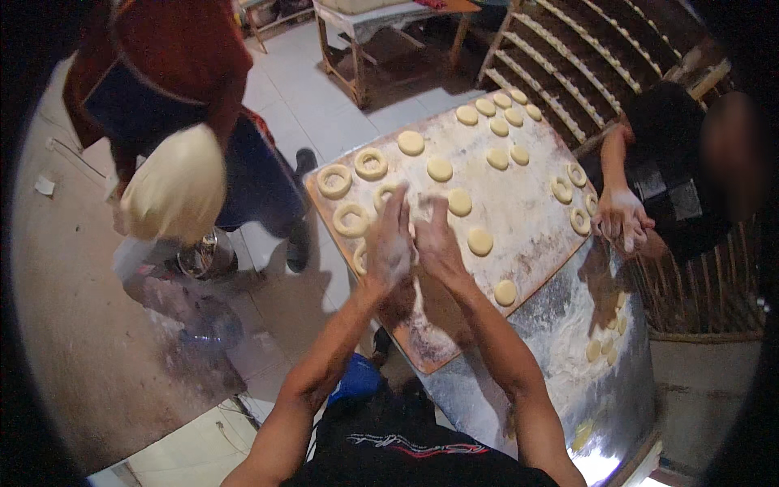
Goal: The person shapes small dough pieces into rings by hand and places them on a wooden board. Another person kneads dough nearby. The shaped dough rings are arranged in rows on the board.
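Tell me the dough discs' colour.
The dough discs are pale yellow, best seen in the head view.

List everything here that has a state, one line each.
Left hand: open, fingers extended, floury
Right hand: open, beside the left, floury
Ring-shaped dough pieces: hollowed in the middle
Round dough discs: not hollowed
Board: floured
Grey table: floured
Large dough mass: held up
Rack: loaded

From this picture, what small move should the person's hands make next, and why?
Probably reach for the flat dough round beside the right hand and open it into a ring. It has no hole and lies close by, while several dough rings already sit along the left side of the board.
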Motion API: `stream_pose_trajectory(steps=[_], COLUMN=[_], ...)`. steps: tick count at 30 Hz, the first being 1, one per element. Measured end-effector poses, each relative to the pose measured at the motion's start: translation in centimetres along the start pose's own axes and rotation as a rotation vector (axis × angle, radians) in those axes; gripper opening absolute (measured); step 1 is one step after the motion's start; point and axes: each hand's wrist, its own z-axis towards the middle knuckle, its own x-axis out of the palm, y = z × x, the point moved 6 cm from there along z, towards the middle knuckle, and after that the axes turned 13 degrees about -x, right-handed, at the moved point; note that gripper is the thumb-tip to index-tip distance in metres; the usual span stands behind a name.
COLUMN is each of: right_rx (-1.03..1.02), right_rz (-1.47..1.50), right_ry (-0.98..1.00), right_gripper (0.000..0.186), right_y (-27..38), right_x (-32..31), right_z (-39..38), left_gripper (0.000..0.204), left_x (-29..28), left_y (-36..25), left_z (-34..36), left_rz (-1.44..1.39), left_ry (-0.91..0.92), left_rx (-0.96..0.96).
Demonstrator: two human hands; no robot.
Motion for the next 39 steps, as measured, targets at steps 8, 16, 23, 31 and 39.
stream_pose_trajectory(steps=[8,16,23,31,39], right_rx=[-0.104,0.474,0.255,0.341,0.158], right_rz=[-0.168,-0.229,-0.101,-0.047,0.354], right_ry=[-0.501,-0.938,-1.588,-1.376,-0.863], right_gripper=[0.045,0.031,0.019,0.019,0.024], right_y=[-1.0,0.7,0.7,-0.7,-0.9], right_x=[-8.9,-13.6,-17.6,-16.8,-17.6], right_z=[-10.0,-31.5,-52.8,-56.2,-47.7], left_gripper=[0.049,0.035,0.030,0.032,0.044], left_x=[-0.5,6.9,19.1,18.3,16.4], left_y=[0.2,-6.3,-11.6,-10.6,-16.6], left_z=[1.4,-9.2,-31.8,-36.7,-37.3], left_rz=[0.581,0.082,0.256,0.676,-0.099], left_ry=[0.201,0.377,1.108,1.009,1.201], left_rx=[0.246,0.251,0.725,0.562,0.021])
